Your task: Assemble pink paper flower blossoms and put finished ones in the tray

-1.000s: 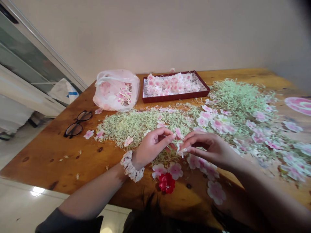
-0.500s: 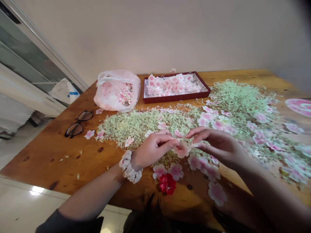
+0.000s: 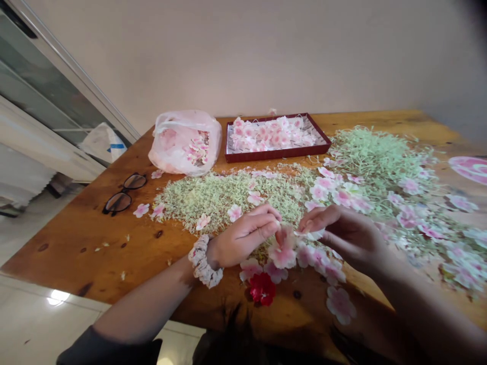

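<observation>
A pink artificial blossom (image 3: 282, 256) is held just above the red artificial flower (image 3: 262, 289), and small work at the fingertips is judged to be the step in hand. The left hand (image 3: 243, 235) is closed, its fingers curled down toward the top of the blossom, but whether the blossom is gripped by it cannot be told, because the contact is hidden by the fingers. The right hand (image 3: 348, 238) is half closed, and a pale scrap (image 3: 310, 234) is pinched at its fingertips. A steady pinch is judged to be called for next, as the pieces look thin and light. Pale green shredded filling (image 3: 224, 200) is spread behind the red flower, and farther behind it a dark red tray (image 3: 277, 156) of blossoms is placed. Any fine thread between the fingers cannot be made out, and the far right of the table is cut off by the frame.
</observation>
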`<action>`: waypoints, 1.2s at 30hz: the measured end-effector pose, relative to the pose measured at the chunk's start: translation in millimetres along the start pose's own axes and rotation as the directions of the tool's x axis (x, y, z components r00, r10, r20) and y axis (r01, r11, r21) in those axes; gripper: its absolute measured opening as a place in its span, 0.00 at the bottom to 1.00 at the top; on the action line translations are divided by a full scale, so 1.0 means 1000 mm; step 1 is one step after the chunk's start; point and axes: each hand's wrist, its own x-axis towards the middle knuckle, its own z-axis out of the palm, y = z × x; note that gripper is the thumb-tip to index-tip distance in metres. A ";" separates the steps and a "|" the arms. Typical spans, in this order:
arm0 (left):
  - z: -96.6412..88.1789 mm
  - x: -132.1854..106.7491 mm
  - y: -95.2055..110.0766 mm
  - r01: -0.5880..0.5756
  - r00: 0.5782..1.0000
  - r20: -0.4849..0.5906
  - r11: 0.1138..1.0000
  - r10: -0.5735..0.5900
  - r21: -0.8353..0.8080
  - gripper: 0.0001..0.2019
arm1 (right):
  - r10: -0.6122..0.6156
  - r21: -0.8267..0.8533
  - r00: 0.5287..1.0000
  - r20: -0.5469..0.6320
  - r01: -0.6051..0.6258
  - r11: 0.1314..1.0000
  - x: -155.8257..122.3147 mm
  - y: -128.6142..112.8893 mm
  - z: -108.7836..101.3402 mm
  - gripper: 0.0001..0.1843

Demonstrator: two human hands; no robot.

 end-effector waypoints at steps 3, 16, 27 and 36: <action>0.001 -0.003 0.002 0.049 0.997 0.068 0.996 -0.044 -0.069 0.17 | -0.081 -0.034 0.997 0.015 0.081 0.996 0.002 -0.005 0.002 0.09; 0.002 -0.004 0.004 -0.013 0.979 0.199 0.985 0.047 -0.172 0.17 | -0.176 0.003 0.981 0.075 0.176 0.984 0.005 -0.012 0.010 0.10; 0.003 -0.004 0.002 -0.068 0.970 0.223 0.987 0.100 -0.148 0.14 | -0.140 0.025 0.983 0.118 0.138 0.990 0.004 -0.015 0.011 0.09; 0.004 -0.004 0.005 0.021 0.976 0.218 0.973 0.031 -0.230 0.14 | -0.079 0.000 0.985 0.151 0.079 0.997 0.005 -0.017 0.014 0.08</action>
